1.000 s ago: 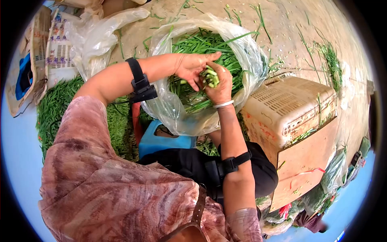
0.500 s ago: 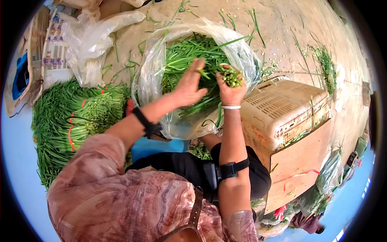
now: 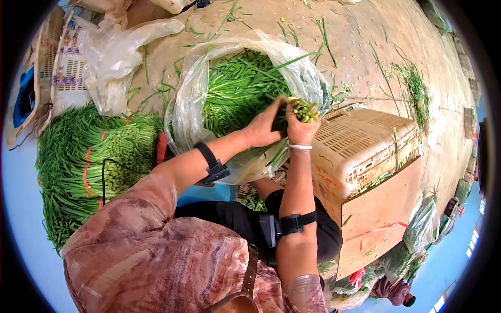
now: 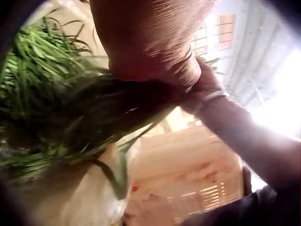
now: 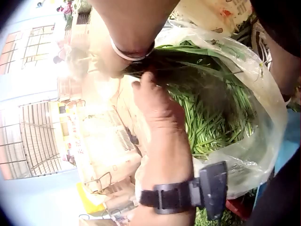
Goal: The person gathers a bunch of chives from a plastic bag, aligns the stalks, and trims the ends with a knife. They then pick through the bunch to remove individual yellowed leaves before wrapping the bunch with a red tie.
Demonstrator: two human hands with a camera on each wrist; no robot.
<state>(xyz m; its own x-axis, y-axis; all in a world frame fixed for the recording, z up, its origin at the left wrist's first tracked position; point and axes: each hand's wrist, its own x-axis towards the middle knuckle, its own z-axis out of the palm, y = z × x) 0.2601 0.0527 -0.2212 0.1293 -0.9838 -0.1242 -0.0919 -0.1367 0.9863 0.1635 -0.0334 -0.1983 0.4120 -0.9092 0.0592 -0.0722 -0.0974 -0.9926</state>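
- Bunch of green stalks point(image 3: 305, 110): in R hand point(image 3: 301, 129), over R side of plastic bag point(image 3: 183, 101), stalk ends to R.
- R fingers: curled round bunch.
- L hand point(image 3: 262, 127): thumb + fingers parted, beside bunch; can't tell if gripping.
- Loose greens point(image 3: 242, 83): in bag, L of bunch.
- Crate point(image 3: 360, 133): just R of bag.
- Orange-banded bunches point(image 3: 112, 154): piled L of bag, near side.

Bright head view, curved dark edges, white glare in wrist views
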